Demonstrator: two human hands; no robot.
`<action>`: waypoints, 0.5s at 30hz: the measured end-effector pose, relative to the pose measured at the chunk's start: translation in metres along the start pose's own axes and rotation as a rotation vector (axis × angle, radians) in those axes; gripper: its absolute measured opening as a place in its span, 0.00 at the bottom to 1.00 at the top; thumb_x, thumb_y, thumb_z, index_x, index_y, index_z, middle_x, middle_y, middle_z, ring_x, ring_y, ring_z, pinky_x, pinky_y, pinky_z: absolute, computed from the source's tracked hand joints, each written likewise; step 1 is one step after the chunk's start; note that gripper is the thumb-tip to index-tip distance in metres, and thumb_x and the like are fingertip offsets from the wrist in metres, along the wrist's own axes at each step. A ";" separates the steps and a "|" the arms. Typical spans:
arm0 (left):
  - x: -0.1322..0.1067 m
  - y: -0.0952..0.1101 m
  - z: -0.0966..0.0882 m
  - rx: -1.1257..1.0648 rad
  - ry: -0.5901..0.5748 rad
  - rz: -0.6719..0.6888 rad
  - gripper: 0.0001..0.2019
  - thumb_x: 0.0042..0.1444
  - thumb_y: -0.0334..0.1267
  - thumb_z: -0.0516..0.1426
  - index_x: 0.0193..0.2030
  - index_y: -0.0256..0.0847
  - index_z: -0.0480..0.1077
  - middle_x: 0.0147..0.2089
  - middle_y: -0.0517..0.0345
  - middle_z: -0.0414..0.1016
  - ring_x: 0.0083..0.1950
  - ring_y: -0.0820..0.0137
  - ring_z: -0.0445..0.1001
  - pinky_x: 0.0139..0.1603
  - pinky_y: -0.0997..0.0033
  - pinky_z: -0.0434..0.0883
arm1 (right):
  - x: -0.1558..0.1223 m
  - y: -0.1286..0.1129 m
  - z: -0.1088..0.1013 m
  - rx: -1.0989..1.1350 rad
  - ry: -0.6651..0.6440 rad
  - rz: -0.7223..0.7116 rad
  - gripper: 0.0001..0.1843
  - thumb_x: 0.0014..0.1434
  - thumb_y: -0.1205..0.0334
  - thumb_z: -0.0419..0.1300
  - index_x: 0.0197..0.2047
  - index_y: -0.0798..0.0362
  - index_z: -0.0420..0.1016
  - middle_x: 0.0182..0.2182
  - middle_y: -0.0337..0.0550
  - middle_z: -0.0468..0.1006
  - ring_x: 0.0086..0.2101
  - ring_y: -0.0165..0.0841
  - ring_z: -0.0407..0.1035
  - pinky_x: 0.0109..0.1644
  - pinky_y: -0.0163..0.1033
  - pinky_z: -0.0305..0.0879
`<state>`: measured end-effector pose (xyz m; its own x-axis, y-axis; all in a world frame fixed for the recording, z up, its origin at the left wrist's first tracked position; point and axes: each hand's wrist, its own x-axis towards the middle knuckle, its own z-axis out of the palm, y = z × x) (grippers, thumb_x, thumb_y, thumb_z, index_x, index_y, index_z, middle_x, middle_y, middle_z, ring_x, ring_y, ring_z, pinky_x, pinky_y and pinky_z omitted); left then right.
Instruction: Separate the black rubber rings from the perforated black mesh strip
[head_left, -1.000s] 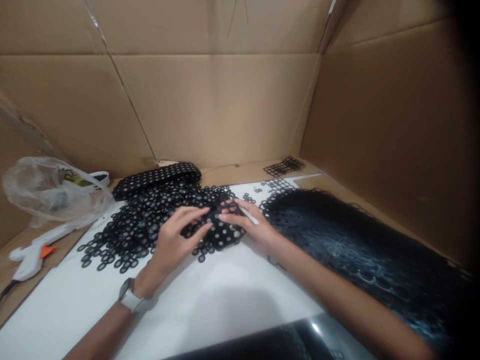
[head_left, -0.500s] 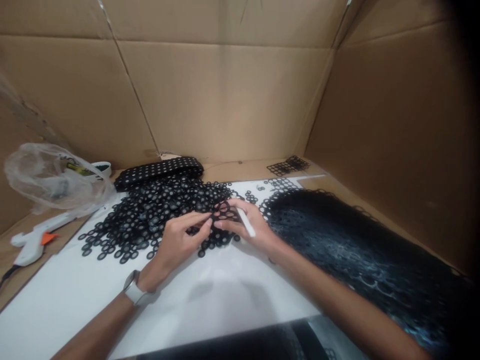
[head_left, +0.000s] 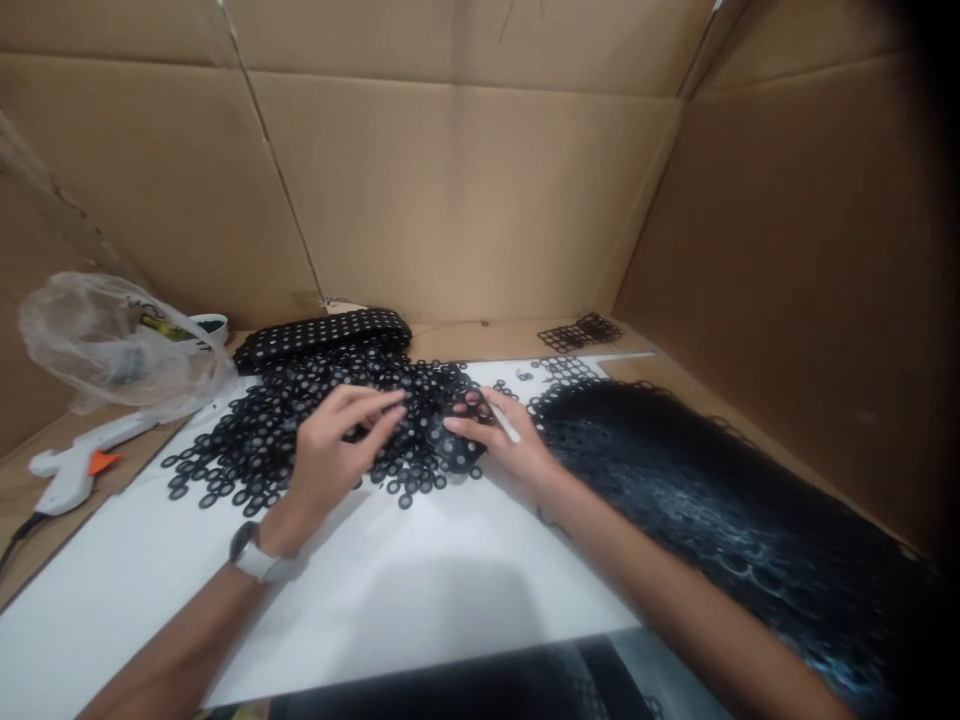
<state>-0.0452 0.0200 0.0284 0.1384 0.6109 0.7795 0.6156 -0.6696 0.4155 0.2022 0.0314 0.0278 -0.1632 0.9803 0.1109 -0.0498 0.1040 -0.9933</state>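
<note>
My left hand (head_left: 337, 440), with a watch (head_left: 255, 550) on its wrist, hovers over the front of a heap of small black rings (head_left: 277, 430). Its thumb and fingers are apart, and nothing shows between them. My right hand (head_left: 506, 430) is closed on a small cluster of black rings (head_left: 471, 403) at its fingertips. A slim white stick, like a pen (head_left: 504, 422), also lies in that hand, sloping across the fingers. The cluster partly blends into the dark heap behind it.
A large sheet of linked black rings (head_left: 675, 480) spreads along the right. At the left are a white glue gun (head_left: 71, 475) with an orange trigger, a clear plastic bag (head_left: 105, 345) and a white tub (head_left: 214, 325). A dotted black bag (head_left: 330, 335) stands behind the heap. Cardboard walls (head_left: 465, 190) surround the white board (head_left: 420, 610).
My left hand has pulled away to the left from the cluster and its fingers have parted. My right hand still holds the rings and the white stick. The view has shifted slightly.
</note>
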 end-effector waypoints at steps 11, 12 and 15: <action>-0.015 0.019 0.022 -0.144 -0.073 -0.035 0.12 0.69 0.38 0.65 0.57 0.47 0.83 0.55 0.54 0.86 0.54 0.60 0.85 0.56 0.58 0.84 | -0.008 -0.006 0.006 0.079 -0.129 -0.057 0.23 0.52 0.56 0.80 0.50 0.46 0.81 0.51 0.46 0.85 0.53 0.44 0.79 0.61 0.52 0.76; -0.015 0.018 0.021 -0.126 -0.074 -0.008 0.13 0.68 0.38 0.65 0.57 0.47 0.83 0.55 0.54 0.87 0.54 0.60 0.86 0.57 0.57 0.84 | -0.009 -0.007 0.005 0.042 -0.137 -0.092 0.20 0.53 0.55 0.79 0.48 0.47 0.82 0.49 0.46 0.85 0.52 0.44 0.80 0.60 0.51 0.76; -0.017 0.015 0.019 -0.080 -0.093 0.065 0.13 0.67 0.37 0.66 0.57 0.45 0.84 0.55 0.54 0.87 0.54 0.60 0.86 0.59 0.59 0.83 | -0.009 -0.011 0.003 -0.021 -0.161 -0.145 0.18 0.55 0.52 0.78 0.44 0.50 0.83 0.45 0.46 0.86 0.48 0.43 0.81 0.57 0.49 0.77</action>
<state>-0.0234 0.0077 0.0127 0.2495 0.5990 0.7609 0.5401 -0.7383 0.4041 0.2011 0.0207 0.0379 -0.3116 0.9154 0.2549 -0.0637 0.2475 -0.9668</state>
